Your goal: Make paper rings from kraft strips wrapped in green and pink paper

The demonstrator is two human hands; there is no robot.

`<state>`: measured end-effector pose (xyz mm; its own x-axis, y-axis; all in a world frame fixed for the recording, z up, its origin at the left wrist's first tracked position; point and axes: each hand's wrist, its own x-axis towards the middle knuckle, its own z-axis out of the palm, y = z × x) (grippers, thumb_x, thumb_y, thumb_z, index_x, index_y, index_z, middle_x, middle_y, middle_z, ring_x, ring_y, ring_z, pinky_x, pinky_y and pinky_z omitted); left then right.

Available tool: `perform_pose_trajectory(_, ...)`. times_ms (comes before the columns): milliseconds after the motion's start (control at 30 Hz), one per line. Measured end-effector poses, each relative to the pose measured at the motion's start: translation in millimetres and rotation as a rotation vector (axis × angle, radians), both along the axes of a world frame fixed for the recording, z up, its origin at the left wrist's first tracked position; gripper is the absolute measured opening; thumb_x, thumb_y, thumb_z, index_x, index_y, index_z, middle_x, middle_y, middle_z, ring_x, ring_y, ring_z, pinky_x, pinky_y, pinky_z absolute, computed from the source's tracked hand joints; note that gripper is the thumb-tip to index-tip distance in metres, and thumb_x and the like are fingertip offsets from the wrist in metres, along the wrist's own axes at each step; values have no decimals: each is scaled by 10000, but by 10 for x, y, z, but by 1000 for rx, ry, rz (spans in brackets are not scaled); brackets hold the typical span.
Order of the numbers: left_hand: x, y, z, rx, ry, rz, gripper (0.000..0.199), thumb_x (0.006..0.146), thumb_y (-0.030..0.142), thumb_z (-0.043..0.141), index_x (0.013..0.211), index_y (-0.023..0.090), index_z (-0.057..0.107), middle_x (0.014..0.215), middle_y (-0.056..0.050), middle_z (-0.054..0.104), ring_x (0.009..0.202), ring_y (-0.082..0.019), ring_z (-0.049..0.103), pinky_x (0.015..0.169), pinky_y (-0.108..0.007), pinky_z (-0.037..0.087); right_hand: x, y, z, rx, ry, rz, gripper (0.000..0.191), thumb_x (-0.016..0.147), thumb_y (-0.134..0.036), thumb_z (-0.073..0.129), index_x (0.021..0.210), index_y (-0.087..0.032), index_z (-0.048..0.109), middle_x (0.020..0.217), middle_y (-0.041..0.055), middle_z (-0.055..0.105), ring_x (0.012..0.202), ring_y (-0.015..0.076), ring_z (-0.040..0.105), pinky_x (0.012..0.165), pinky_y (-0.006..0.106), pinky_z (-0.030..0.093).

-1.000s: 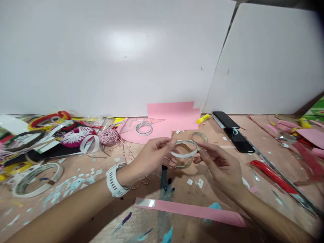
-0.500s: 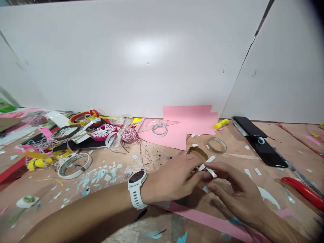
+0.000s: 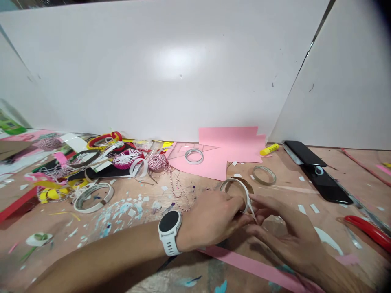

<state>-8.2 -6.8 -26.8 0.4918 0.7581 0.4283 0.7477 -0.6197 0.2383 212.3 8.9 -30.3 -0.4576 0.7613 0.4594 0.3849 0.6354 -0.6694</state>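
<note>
My left hand (image 3: pixel 218 211), with a white watch (image 3: pixel 170 228) on its wrist, is closed around the lower side of a ring (image 3: pixel 247 190). White shows along the ring's near edge, and a brown cardboard band (image 3: pixel 246 184) shows behind it. From the ring's right side a narrow white strip (image 3: pixel 252 211) runs down between both hands. My right hand (image 3: pixel 284 232) pinches this strip with thumb and fingers close to the left fingertips. Part of the ring is hidden by the left fingers. Under the hands lies a long pink paper strip (image 3: pixel 250 263).
Behind the hands are pink sheets (image 3: pixel 214 167), a clear set square (image 3: pixel 179 151), a pale ring (image 3: pixel 194 156), another ring (image 3: pixel 264 175) and a yellow glue stick (image 3: pixel 269 149). Phones (image 3: pixel 325 183) and a red-handled cutter (image 3: pixel 368 232) lie right. Yarn and craft pieces (image 3: pixel 126 158) crowd the left.
The ring has turned so its white edge and opening now show. The white strip, which crossed over the fingers, now hangs along the ring's right side. The view has shifted slightly.
</note>
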Motion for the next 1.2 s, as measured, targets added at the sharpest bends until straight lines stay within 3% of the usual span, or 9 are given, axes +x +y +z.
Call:
perform_pose_trajectory(133, -21, 33, -58, 124, 63, 2, 167, 1004, 329, 579, 912, 192, 605, 728, -65, 708, 657, -224, 671, 488, -340, 399, -34, -11, 27, -170, 110, -16, 400, 857, -305, 778, 1220, -432, 670, 934, -8, 752, 719, 212, 718, 662, 352, 625)
perform_pose_trajectory(233, -67, 67, -54, 189, 83, -7, 158, 1044, 267, 524, 940, 180, 606, 811, -79, 740, 851, -246, 715, 585, -345, 485, -57, -10, 94, -451, 260, 48, 365, 840, -326, 811, 1180, -337, 678, 937, 8, 715, 699, 173, 688, 664, 313, 597)
perform_pose_trajectory(400, -119, 69, -23, 262, 117, -31, 98, 1023, 186, 539, 1073, 135, 607, 931, -86, 769, 1016, -261, 714, 723, -356, 567, -100, 28, 113, -923, 474, 163, 408, 820, -444, 825, 1137, -240, 671, 859, 16, 674, 670, 162, 680, 590, 276, 554)
perform_pose_trajectory(533, -124, 49, 12, 338, 190, -49, 171, 1006, 114, 500, 1136, 115, 612, 1027, -118, 773, 1043, -282, 703, 682, -365, 569, -131, 54, 65, -1121, 493, 161, 282, 851, -472, 791, 921, -215, 701, 765, 8, 670, 630, 152, 669, 602, 278, 566)
perform_pose_trajectory(700, -135, 59, 40, 467, 334, -41, 190, 997, 117, 495, 1110, 102, 647, 1000, -127, 769, 998, -272, 695, 674, -353, 568, -143, 55, 57, -1177, 579, 147, 263, 854, -446, 800, 873, -216, 676, 654, -50, 609, 558, 122, 634, 608, 270, 583)
perform_pose_trajectory(833, -138, 51, 71, 496, 417, -31, 223, 1001, 139, 500, 1152, 80, 654, 1145, -171, 749, 969, -276, 690, 700, -372, 561, -137, 57, 56, -1167, 615, 103, 242, 872, -399, 797, 852, -213, 645, 789, -15, 721, 715, 137, 713, 697, 263, 614)
perform_pose_trajectory(1033, -178, 70, 144, 531, 433, -72, 360, 1024, 198, 516, 1322, 14, 602, 1325, -208, 681, 1069, -286, 671, 840, -387, 561, -110, 57, 61, -1010, 649, 95, 198, 891, -362, 785, 831, -209, 675, 970, 36, 780, 949, 181, 750, 835, 284, 631)
perform_pose_trajectory(1200, -250, 107, 164, 581, 397, -133, 363, 1024, 220, 552, 1323, 21, 607, 1241, -182, 727, 1143, -287, 662, 987, -418, 530, -78, 80, 61, -804, 606, 58, 185, 909, -351, 766, 813, -208, 699, 1105, 32, 756, 1010, 190, 742, 916, 313, 628)
